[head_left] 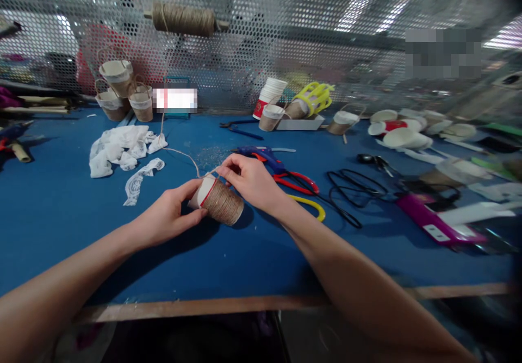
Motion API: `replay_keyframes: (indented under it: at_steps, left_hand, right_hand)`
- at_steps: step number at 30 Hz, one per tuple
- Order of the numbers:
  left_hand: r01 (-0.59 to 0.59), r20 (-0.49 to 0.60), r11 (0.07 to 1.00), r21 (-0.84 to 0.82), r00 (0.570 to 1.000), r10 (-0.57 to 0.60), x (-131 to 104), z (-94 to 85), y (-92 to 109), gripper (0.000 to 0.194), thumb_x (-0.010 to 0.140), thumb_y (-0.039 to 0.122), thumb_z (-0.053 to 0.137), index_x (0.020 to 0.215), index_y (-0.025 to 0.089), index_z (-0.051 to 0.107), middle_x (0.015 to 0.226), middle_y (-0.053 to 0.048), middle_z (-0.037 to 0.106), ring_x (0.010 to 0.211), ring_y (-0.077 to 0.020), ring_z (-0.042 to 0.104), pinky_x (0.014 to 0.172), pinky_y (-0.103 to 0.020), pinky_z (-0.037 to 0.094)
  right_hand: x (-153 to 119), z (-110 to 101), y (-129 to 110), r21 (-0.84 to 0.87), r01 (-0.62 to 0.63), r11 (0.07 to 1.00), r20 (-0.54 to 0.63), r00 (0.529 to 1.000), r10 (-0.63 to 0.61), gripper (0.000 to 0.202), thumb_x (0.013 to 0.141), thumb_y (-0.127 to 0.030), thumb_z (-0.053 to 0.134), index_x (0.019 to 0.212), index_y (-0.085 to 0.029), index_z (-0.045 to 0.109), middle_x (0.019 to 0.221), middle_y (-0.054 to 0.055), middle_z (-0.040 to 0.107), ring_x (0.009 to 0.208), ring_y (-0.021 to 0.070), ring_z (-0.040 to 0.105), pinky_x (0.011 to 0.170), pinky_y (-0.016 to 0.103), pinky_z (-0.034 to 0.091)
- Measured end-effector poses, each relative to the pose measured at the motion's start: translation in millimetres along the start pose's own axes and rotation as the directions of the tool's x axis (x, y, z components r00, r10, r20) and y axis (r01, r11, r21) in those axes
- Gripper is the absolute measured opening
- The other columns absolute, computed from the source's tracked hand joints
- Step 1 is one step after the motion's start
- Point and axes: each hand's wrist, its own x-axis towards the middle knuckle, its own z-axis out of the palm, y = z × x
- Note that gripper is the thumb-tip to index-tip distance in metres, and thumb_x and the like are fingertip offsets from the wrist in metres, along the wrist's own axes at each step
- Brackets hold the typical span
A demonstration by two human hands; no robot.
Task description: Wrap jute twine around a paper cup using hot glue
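A paper cup (223, 202), wound with brown twine over most of its side, lies tilted just above the blue table. A white band and a red stripe still show near its rim end. My left hand (179, 211) grips the cup at that end, thumb along the near side. Between the thumb and forefinger of my right hand (248, 181) is a strand of twine (183, 154), pinched close to the cup. The strand runs back past white lace and up to the twine spool (183, 19) on the mesh wall.
White lace (118, 148) lies left. Behind my right hand are a glue gun (263, 154), scissors with red and yellow handles (314, 208) and pliers (242, 129). Finished twine baskets (116, 77) stand at the back left; cups (408, 135), a black cable (354, 186) and a purple box (436, 219) lie right.
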Motion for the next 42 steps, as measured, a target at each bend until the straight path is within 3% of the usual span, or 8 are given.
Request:
replay_keyframes:
  at_steps: [11, 19, 25, 32, 42]
  left_hand:
    - [0.018, 0.013, 1.0, -0.016, 1.0, -0.017, 0, -1.2, 5, 0.037, 0.078, 0.017, 0.051, 0.114, 0.012, 0.046, 0.11, -0.01, 0.059, 0.097, -0.0193, 0.055, 0.087, -0.03, 0.042]
    - [0.153, 0.03, 0.954, -0.259, 0.988, -0.15, 1, 3.6, 9, 0.039, 0.075, 0.031, 0.059, 0.108, 0.013, 0.05, 0.101, -0.008, 0.06, 0.087, -0.019, 0.057, 0.076, -0.03, 0.046]
    - [0.231, 0.007, 0.925, -0.301, 0.971, -0.24, 2, 4.4, 13, 0.024, 0.072, 0.026, 0.058, 0.091, 0.01, 0.055, 0.08, -0.003, 0.061, 0.07, -0.0152, 0.055, 0.065, -0.026, 0.045]
    - [0.144, 0.041, 0.932, -0.332, 0.99, -0.138, 0, -4.9, 12, 0.016, 0.075, 0.023, 0.058, 0.085, 0.011, 0.057, 0.08, -0.003, 0.06, 0.075, -0.0154, 0.054, 0.07, -0.026, 0.043]
    - [0.103, 0.084, 0.912, -0.397, 0.994, -0.076, 1, -7.6, 9, 0.019, 0.076, 0.023, 0.059, 0.09, 0.011, 0.057, 0.088, -0.005, 0.061, 0.084, -0.0179, 0.054, 0.079, -0.031, 0.043]
  right_hand:
    - [-3, 11, 0, -0.065, -0.058, 0.996, 0.026, 0.998, 0.06, 0.018, 0.085, -0.03, 0.043, 0.07, -0.019, 0.046, 0.068, 0.0, 0.056, 0.063, 0.0129, 0.05, 0.06, 0.026, 0.035]
    - [-13, 19, -11, -0.135, -0.053, 0.989, -0.019, 0.999, 0.051, 0.017, 0.086, -0.029, 0.04, 0.071, -0.021, 0.04, 0.066, 0.0, 0.053, 0.062, 0.0138, 0.049, 0.06, 0.027, 0.034]
    - [-21, 22, -19, -0.216, 0.016, 0.976, -0.073, 0.997, -0.032, 0.013, 0.085, -0.026, 0.041, 0.073, -0.02, 0.04, 0.07, 0.002, 0.054, 0.065, 0.0148, 0.049, 0.061, 0.029, 0.036]
    - [-27, 9, -23, -0.115, 0.104, 0.988, -0.155, 0.981, -0.121, 0.012, 0.084, -0.024, 0.044, 0.073, -0.019, 0.047, 0.074, 0.003, 0.054, 0.07, 0.0141, 0.05, 0.065, 0.029, 0.04]
    - [-30, 4, -21, 0.027, 0.005, 1.0, -0.097, 0.995, -0.002, 0.015, 0.084, -0.029, 0.045, 0.08, -0.017, 0.052, 0.077, 0.005, 0.057, 0.07, 0.0152, 0.052, 0.066, 0.032, 0.043]
